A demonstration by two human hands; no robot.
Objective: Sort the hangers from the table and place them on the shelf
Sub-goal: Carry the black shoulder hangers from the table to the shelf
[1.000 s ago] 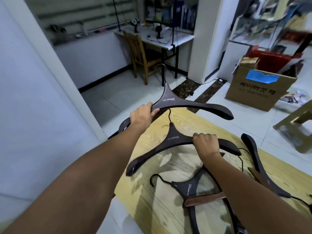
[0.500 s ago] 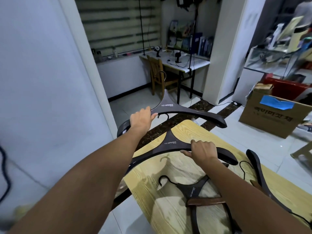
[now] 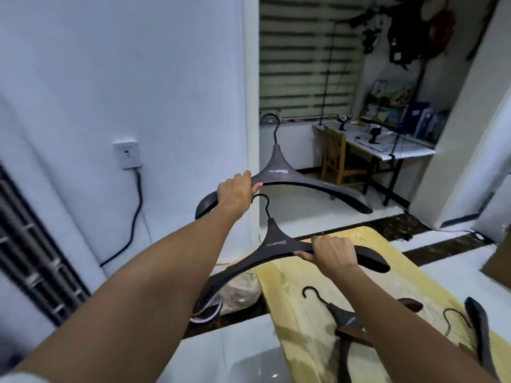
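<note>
Yellow wood-grain table (image 3: 298,299), lower right and nearest to me: a loose dark hanger (image 3: 344,317) lies flat on it, crossed by a brown wooden bar (image 3: 355,335). A second loose hanger (image 3: 482,335) lies near the right edge.

Above the table's far left corner, my right hand (image 3: 331,251) grips the nearer hanger (image 3: 276,244), fingers curled over its right arm just beside the printed neck. Neck and hook lie left of my grip, with the hook pointing up toward my left hand (image 3: 235,193). The hanger's left arm slopes down past the table edge, partly hidden by my left forearm. A plastic bag (image 3: 243,288) sits on the floor beneath it.

Farther out, my left hand is wrapped round the left arm of the farther hanger (image 3: 279,171). Its neck and upright hook stand right of the grip, and its right arm reaches out over the tiled floor. Both held hangers are clear of the table.

Background: white wall with socket (image 3: 126,154) and black cable (image 3: 135,217), then a wooden chair (image 3: 337,158), desk (image 3: 401,150) and striped blinds (image 3: 304,64).
</note>
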